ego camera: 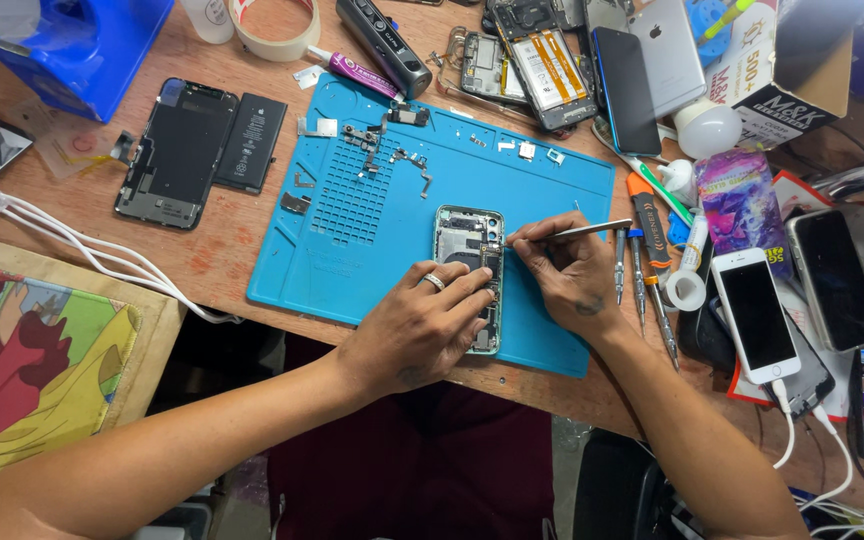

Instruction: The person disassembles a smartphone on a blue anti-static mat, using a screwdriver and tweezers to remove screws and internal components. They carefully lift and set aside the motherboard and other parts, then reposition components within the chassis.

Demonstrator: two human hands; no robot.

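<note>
the opened phone (468, 262) lay on the blue mat (372, 235) on the desk (222, 250). the left hand (417, 325) pressed its lower half flat, fingers spread. the right hand (572, 275) gripped tweezers (574, 231), tip at the phone's upper edge.

Your left hand (414, 325) presses down on the opened grey smartphone body (468, 250) lying on the blue silicone repair mat (352, 230). Your right hand (570, 272) pinches slim metal tweezers (592, 229), tip at the phone's upper right edge, on the brown wooden counter (222, 250).
</note>
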